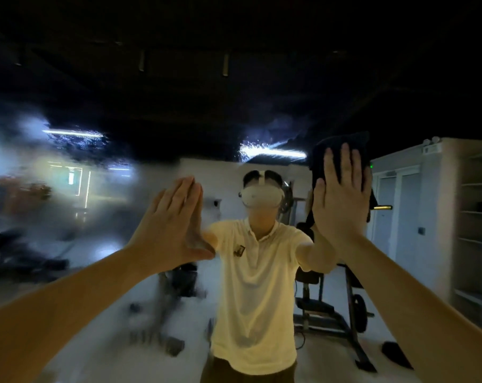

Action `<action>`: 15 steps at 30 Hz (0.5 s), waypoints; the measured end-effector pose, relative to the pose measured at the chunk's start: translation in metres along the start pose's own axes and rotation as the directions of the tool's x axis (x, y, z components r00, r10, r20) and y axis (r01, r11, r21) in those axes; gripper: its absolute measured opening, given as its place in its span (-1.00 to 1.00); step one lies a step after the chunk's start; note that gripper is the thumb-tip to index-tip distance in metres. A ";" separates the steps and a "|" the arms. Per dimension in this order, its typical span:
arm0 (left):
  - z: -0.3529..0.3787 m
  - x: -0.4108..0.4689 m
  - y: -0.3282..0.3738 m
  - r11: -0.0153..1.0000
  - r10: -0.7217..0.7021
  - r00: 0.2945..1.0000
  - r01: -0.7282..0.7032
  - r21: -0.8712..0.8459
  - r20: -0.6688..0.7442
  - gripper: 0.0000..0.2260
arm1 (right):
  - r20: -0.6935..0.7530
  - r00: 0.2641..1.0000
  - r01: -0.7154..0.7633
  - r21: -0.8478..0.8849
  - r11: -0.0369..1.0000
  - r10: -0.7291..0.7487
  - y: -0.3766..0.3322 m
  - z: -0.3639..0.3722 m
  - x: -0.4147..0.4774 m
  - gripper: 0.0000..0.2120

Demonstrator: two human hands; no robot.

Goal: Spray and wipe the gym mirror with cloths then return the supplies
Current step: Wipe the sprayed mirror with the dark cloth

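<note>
Head view: both bare forearms reach forward. Left hand is raised with fingers straight and together, holding nothing, thumb spread and its tip meeting its reflection in the mirror. Right hand is flat with straight fingers pressing a dark cloth against the glass, not curled round it. The cloth lies under the palm and fingers, sticking out above the fingertips and past the hand's right edge. The mirror's left part is hazy and streaked; its right part is clearer. Reflected: a person in a pale polo shirt, a weight bench, shelves.
</note>
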State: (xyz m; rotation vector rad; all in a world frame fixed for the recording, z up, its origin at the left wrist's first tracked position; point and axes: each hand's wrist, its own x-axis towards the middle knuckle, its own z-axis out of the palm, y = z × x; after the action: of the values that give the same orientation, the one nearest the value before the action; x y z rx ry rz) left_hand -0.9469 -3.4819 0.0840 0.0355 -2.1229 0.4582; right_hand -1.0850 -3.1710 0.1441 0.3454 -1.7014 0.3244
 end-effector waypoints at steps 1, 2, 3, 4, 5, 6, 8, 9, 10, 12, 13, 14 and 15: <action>-0.001 0.000 -0.005 0.999 0.032 0.999 -0.032 -0.015 -0.038 0.18 | -0.007 0.999 -0.038 0.015 0.999 0.038 -0.010 0.001 0.002 -0.45; -0.003 0.001 -0.012 0.997 0.072 0.994 -0.074 -0.025 -0.079 0.08 | -0.009 0.999 -0.047 0.025 0.999 0.048 -0.021 0.002 0.004 -0.45; -0.007 0.003 -0.021 0.992 0.120 0.986 -0.124 -0.030 -0.119 -0.03 | -0.006 1.000 -0.028 0.025 0.999 0.028 -0.033 0.003 0.008 -0.45; -0.010 0.006 -0.031 0.984 0.168 0.973 -0.174 -0.028 -0.158 -0.13 | -0.002 1.000 0.004 0.016 1.000 -0.004 -0.047 0.004 0.012 -0.45; -0.012 0.009 -0.042 0.976 0.211 0.959 -0.219 -0.020 -0.189 -0.21 | 0.001 1.000 0.024 0.006 1.000 -0.024 -0.063 0.006 0.017 -0.45; -0.013 0.012 -0.053 0.968 0.243 0.947 -0.250 -0.006 -0.212 -0.26 | 0.000 1.000 0.024 0.003 1.000 -0.024 -0.080 0.007 0.021 -0.45; -0.013 0.016 -0.076 0.964 0.264 0.937 -0.266 0.024 -0.230 -0.30 | -0.008 1.000 0.004 -0.003 1.000 -0.004 -0.118 0.012 0.027 -0.44; -0.012 0.016 -0.089 0.967 0.254 0.939 -0.255 0.025 -0.234 -0.30 | -0.014 1.000 0.013 -0.017 1.000 -0.014 -0.138 0.017 0.029 -0.43; -0.011 0.015 -0.101 0.973 0.228 0.943 -0.232 0.010 -0.243 -0.29 | -0.017 0.999 0.035 -0.032 0.999 -0.035 -0.158 0.022 0.030 -0.42; -0.007 0.012 -0.122 0.988 0.126 0.956 -0.145 -0.051 -0.265 -0.27 | -0.002 0.997 0.083 -0.031 0.996 -0.083 -0.197 0.029 0.032 -0.41; -0.006 0.010 -0.130 0.992 0.063 0.960 -0.091 -0.091 -0.271 -0.25 | 0.015 0.995 0.104 -0.012 0.995 -0.103 -0.216 0.031 0.032 -0.41; -0.004 0.008 -0.136 0.991 0.000 0.963 -0.036 -0.128 -0.270 -0.23 | 0.035 0.992 0.122 0.007 0.992 -0.122 -0.234 0.033 0.032 -0.42; -0.002 0.007 -0.141 0.988 -0.054 0.961 0.011 -0.157 -0.270 -0.21 | 0.053 0.988 0.147 0.021 0.989 -0.148 -0.250 0.034 0.032 -0.43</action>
State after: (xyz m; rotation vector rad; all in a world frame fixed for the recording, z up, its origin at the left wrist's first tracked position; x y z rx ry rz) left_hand -0.9212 -3.6113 0.1344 -0.0772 -1.8753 0.2613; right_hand -1.0194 -3.4151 0.1752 0.4945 -1.7157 0.2225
